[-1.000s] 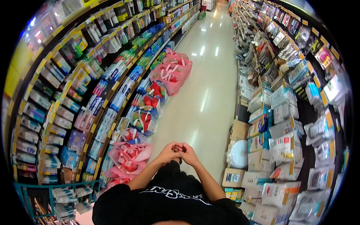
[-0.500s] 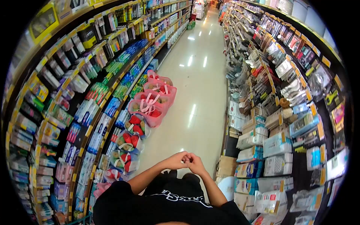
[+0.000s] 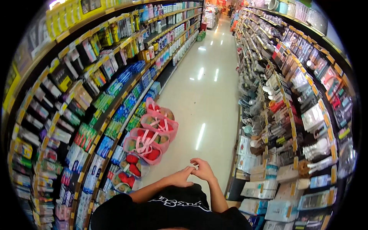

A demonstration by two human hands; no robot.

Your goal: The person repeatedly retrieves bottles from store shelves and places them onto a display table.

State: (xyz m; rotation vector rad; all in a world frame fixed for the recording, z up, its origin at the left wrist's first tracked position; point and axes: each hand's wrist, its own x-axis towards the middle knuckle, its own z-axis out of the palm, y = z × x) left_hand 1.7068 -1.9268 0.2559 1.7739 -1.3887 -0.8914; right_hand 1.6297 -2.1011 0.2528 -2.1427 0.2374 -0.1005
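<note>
My left hand (image 3: pixel 181 178) is in front of my black shirt (image 3: pixel 172 212), its fingers stretched toward the other hand and nothing in it. Right beside it my right hand (image 3: pixel 203 170) is raised a little higher, fingers loosely bent and apart, also holding nothing. The fingertips of both hands meet or overlap in this view, above the pale floor. Closest to them on the left are pink mesh bags (image 3: pixel 162 143) with ribbon handles and red and green contents, standing on the floor against the shelf.
Shelves of boxed toothpaste (image 3: pixel 92 168), bottles (image 3: pixel 153 50) and packets line the left side. Kitchen utensils (image 3: pixel 320 149) and packaged goods hang along the right rack. Between them a shiny tiled aisle (image 3: pixel 191 103) runs ahead. Plastic baskets (image 3: pixel 302 11) stand on the top right shelf.
My hands have loosened from a close clasp, with the fingers more spread. The view has moved forward along the aisle, and the pink bags sit nearer and lower.
</note>
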